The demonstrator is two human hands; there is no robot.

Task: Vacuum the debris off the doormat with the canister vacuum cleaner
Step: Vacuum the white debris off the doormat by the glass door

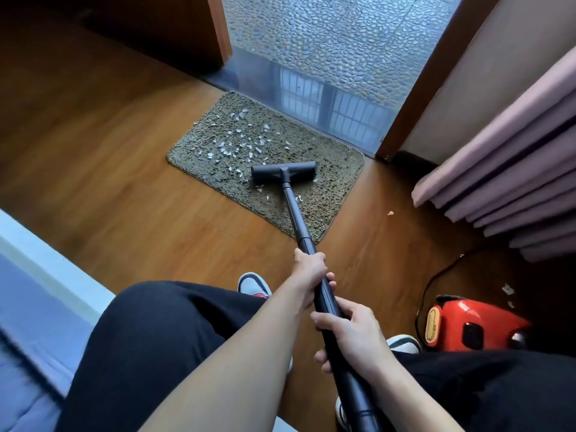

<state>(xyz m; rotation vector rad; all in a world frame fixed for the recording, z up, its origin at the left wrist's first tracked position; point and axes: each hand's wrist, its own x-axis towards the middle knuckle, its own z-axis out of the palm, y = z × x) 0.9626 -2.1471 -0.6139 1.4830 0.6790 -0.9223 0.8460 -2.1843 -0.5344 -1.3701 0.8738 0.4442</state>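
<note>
A shaggy olive doormat (330,169) lies on the wood floor in front of a doorway. White paper scraps (237,141) are scattered over its left and middle part. The dark T-shaped vacuum nozzle (283,171) rests on the mat's near middle, with a few scraps just behind it. The dark wand (294,213) runs back from the nozzle toward me. My left hand (308,269) grips the wand higher up, and my right hand (349,332) grips it lower, closer to my body. The red canister vacuum (473,325) sits on the floor at the right.
A black power cord (436,275) curls from the canister. Pink curtain folds (514,182) hang at the right. A glossy threshold (327,104) and pebbled floor lie beyond the mat. A blue and white bed edge (37,275) is at the left. Loose scraps (390,213) lie on the wood.
</note>
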